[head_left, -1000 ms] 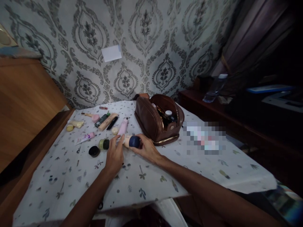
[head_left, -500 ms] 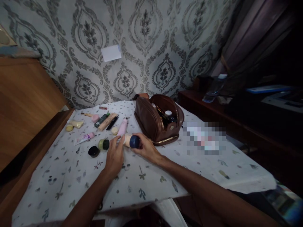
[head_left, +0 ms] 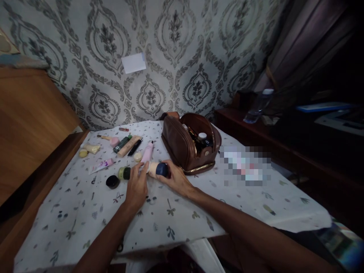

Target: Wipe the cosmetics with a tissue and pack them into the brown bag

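Between my two hands lies a cream-coloured bottle with a dark blue cap [head_left: 156, 169], on its side just above or on the cloth. My right hand [head_left: 179, 179] is closed around the capped end. The fingers of my left hand [head_left: 137, 185] are closed at its pale left end and partly hide it. Just left of that hand are a green jar with a black lid [head_left: 124, 173] and a black round jar or lid [head_left: 113, 182]. A pink tube [head_left: 147, 151] and a small round cream-coloured item [head_left: 138, 157] lie beyond my fingers.
A brown toiletry bag [head_left: 178, 144] stands unzipped at the back, bottles inside. Several tubes and cosmetics, including a purple-white tube [head_left: 101, 166], lie to the left on the patterned cloth [head_left: 93, 227]. A blurred-out item [head_left: 246, 166] is at right; a water bottle [head_left: 258, 106] stands beyond.
The bottle has turned slightly, so a bit of dark print now shows on its pale side. My left hand has shifted marginally left, covering more of the green jar's lid.
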`<state>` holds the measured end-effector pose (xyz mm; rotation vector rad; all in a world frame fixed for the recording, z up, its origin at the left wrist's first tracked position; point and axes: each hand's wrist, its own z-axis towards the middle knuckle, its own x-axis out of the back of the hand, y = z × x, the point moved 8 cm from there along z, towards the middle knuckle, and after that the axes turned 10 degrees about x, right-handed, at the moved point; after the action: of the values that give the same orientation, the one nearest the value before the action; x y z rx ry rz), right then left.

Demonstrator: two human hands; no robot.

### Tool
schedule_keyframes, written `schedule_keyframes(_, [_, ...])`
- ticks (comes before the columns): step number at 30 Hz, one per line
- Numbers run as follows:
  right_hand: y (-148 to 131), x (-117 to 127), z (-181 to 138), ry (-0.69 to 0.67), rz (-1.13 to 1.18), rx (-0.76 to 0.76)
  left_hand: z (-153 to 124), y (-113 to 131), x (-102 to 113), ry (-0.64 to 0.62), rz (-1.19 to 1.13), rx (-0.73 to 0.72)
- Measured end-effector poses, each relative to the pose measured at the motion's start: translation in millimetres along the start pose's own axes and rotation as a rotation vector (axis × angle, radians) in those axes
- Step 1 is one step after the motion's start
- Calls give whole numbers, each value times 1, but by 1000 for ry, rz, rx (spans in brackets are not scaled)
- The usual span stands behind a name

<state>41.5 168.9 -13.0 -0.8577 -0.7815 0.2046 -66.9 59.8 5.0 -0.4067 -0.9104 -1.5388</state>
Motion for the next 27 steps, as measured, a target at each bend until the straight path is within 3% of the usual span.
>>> schedule_keyframes(3, [-3, 1, -1, -13, 58, 23, -1, 3, 4, 16, -28, -18])
schedule_keyframes(6, [4, 0, -2, -4, 181, -40, -5, 21, 4, -14, -27, -129])
schedule_keyframes(8, [13, -6, -2, -1, 344, -122, -6, 27, 2, -20, -13, -171])
schedule_keyframes(13, [26, -27, -6, 63, 913, -352, 2, 9, 5, 53, 24, -51])
schedule_keyframes(16, [22, -37, -7, 26, 1110, -423, 2, 9, 10, 95, 27, -67])
schedule_keyframes(22, [16, -49, -9, -101, 1312, -542, -6, 37, 15, 113, 20, -258])
schedule_keyframes(27, [13, -48, -10, -77, 1447, -644, -14, 52, 10, 51, 11, -392])
